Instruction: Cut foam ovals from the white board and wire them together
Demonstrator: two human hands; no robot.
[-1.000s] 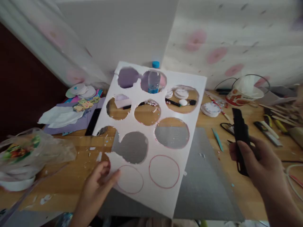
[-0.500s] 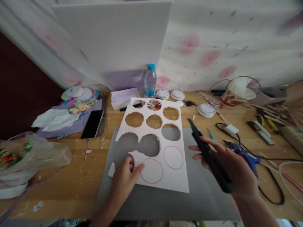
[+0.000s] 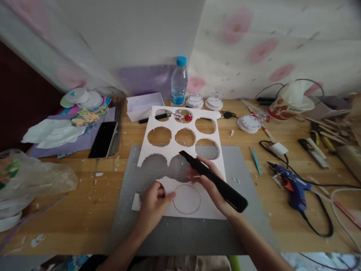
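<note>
From here I have the left hand [image 3: 153, 201] pinching the board [image 3: 171, 152], which lies across the mat [image 3: 180, 237] on the bench [image 3: 93, 199], and the right hand's grip [image 3: 212, 192] closed around the knife [image 3: 222, 185], 1 red circle [image 3: 186, 199] between the 2.

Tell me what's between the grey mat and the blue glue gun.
In the head view, a turquoise tool lies on the table between the mat and glue gun.
</note>
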